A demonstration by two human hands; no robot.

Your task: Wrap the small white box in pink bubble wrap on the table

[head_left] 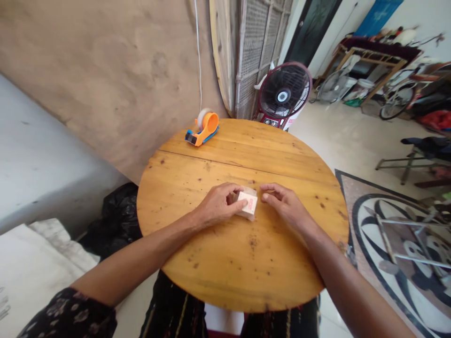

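Near the middle of the round wooden table (pixel 225 263) lies a small white box (pixel 251 203) with faint red print, on or inside a paler, see-through-looking layer that shows around its edges. My left hand (pixel 223 199) grips it from the left, thumb on the top face and fingers behind. Just to the right of the box, my right hand (pixel 283 202) is apart from it, its thumb and forefinger held apart with nothing between them. The underside of the box is hidden.
An orange tape dispenser (pixel 206 127) with a roll of clear tape stands at the table's far left edge. Behind the table is a fan (pixel 284 94). A black plastic bag (pixel 120 211) lies at the left. A bicycle (pixel 401 96) stands at the far right.
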